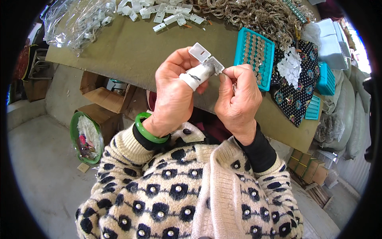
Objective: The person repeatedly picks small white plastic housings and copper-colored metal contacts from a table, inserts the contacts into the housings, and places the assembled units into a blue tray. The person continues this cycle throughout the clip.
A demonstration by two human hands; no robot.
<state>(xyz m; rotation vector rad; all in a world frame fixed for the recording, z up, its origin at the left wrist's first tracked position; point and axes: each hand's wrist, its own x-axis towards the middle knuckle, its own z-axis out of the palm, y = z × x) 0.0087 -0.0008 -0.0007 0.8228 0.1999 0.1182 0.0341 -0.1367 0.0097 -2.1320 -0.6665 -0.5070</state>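
My left hand grips a small white hinged plastic case, its lid folded back. A grey-stained white finger cover is wrapped around the left thumb, which presses on the case. At the case's right edge, my right hand has its thumb and forefinger pinched together. Something small and shiny shows beneath its curled fingers, too hidden to name. Just past the right hand stands a teal tray with rows of round metal discs.
More white cases lie at the table's far side, beside a clear plastic bag. Bundled wires are heaped at far right. White pieces rest on dark patterned cloth. Below left stand a green basin and cardboard boxes.
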